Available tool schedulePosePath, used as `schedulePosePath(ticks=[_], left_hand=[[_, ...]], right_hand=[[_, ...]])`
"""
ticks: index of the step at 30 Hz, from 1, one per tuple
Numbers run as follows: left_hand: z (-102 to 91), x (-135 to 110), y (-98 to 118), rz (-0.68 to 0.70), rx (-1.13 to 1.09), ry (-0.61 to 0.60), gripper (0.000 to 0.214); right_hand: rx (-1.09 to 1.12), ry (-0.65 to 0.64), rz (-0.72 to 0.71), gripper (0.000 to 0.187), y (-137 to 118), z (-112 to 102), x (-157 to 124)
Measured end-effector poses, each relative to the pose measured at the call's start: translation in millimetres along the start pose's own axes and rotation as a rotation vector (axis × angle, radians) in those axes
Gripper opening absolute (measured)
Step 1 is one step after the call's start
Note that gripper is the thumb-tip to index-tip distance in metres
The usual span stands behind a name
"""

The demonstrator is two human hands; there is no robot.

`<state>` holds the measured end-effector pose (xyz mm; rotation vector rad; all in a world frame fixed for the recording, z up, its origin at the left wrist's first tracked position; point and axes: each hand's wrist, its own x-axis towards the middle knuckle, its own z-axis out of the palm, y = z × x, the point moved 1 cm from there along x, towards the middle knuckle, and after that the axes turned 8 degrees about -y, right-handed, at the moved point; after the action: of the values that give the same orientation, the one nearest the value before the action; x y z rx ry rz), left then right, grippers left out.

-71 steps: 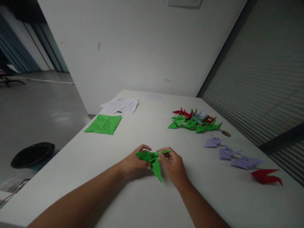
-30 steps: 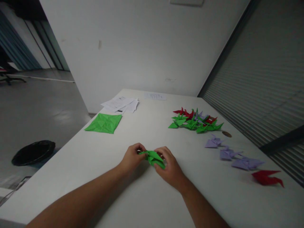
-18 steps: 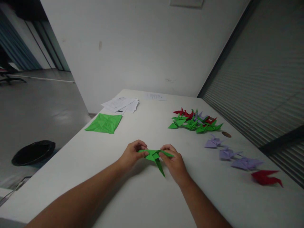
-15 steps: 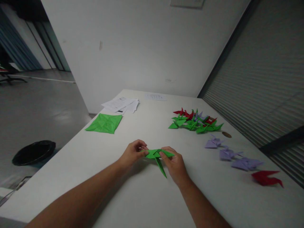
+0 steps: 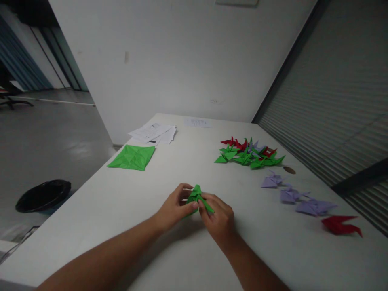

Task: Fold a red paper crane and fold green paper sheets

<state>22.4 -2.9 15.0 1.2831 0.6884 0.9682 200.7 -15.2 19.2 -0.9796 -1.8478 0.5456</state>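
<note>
Between my two hands, above the white table (image 5: 169, 169), is a folded green origami crane (image 5: 195, 194). My left hand (image 5: 177, 204) is closed on its left side, thumb in front and fingers behind. With thumb and fingers, my right hand (image 5: 218, 214) pinches its right side, where a narrow green point sticks out toward the lower right. The fingers cover part of the folds. Farther off to the left lies a creased green paper square (image 5: 132, 157).
Green, red and purple paper cranes (image 5: 227, 154) form a heap at the back right. Several purple cranes (image 5: 315, 207) and a red one (image 5: 341, 225) line the right side. Printed sheets (image 5: 153, 132) lie at the back left. A black-lined bin (image 5: 42, 196) stands left of the table.
The green crane has been turned in my hands: it lay stretched sideways and now its top points upward. My left hand has moved right, closer to my right hand.
</note>
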Motion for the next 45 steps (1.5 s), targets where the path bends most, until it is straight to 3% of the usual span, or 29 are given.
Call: schedulePosePath(ticks=[6, 14, 21, 28, 33, 37, 45], left_hand=[[-6.4, 4, -6, 0.000, -0.054, 0.003, 0.032], [-18.5, 11, -12, 0.027, -0.164, -0.072, 0.032], [-21.3, 12, -8, -0.023, -0.294, -0.053, 0.036], [-25.2, 11, -1, -0.070, -0.365, -0.114, 0.041], [-26.3, 10, 4, -0.103, -0.436, -0.134, 0.035], [-26.6, 11, 0, -0.104, -0.434, -0.138, 0.038], [-30.8, 13, -11, -0.057, -0.384, -0.149, 0.043]], right_hand=[[-0.021, 0.012, -0.014, 0.015, -4, -2, 2], [0.133, 0.096, 0.244, 0.021, 9, -9, 7], [0.155, 0.189, 0.339, 0.028, 17, -18, 10], [0.577, 0.236, 0.478, 0.028, 35, -15, 11], [0.891, 0.038, 0.475, 0.032, 24, -8, 12], [0.884, -0.125, 0.449, 0.045, 17, -3, 10], [1.071, -0.155, 0.595, 0.055, 25, -5, 8]])
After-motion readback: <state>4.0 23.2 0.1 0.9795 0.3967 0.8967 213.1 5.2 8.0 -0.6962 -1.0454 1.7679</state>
